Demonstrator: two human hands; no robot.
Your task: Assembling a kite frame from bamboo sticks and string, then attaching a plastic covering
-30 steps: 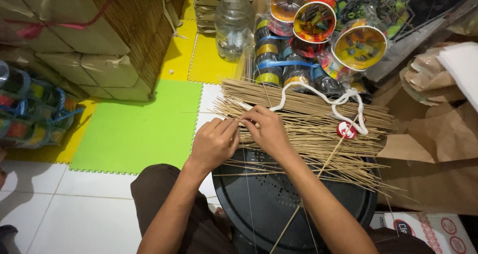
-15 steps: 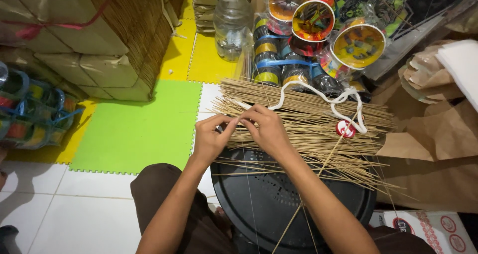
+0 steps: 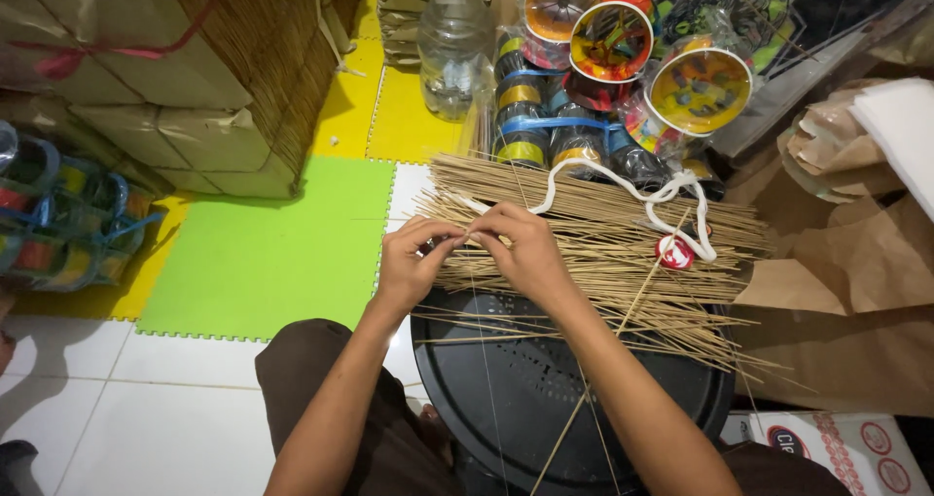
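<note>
My left hand (image 3: 411,263) and my right hand (image 3: 525,250) meet fingertip to fingertip over the left end of a wide bundle of thin bamboo sticks (image 3: 623,233). Both pinch a thin stick or thread there; a fine thread runs down from the fingers toward me. The bundle lies across a round black tray (image 3: 506,399) in front of my lap. A white cord (image 3: 623,187) loops over the sticks, and a small red and white spool (image 3: 675,252) rests on them to the right. One loose stick (image 3: 613,345) slants down across the tray.
Stacked colourful thread reels (image 3: 608,78) and a clear plastic bottle (image 3: 454,44) stand behind the bundle. Brown paper-wrapped bundles (image 3: 156,97) rise at left, more reels (image 3: 58,214) at far left. Brown paper (image 3: 846,272) lies at right. Green and yellow foam mats (image 3: 263,253) cover the tiled floor.
My hands stay at the same spot on the bundle. The fingertips have drawn a little closer together; nothing else has moved.
</note>
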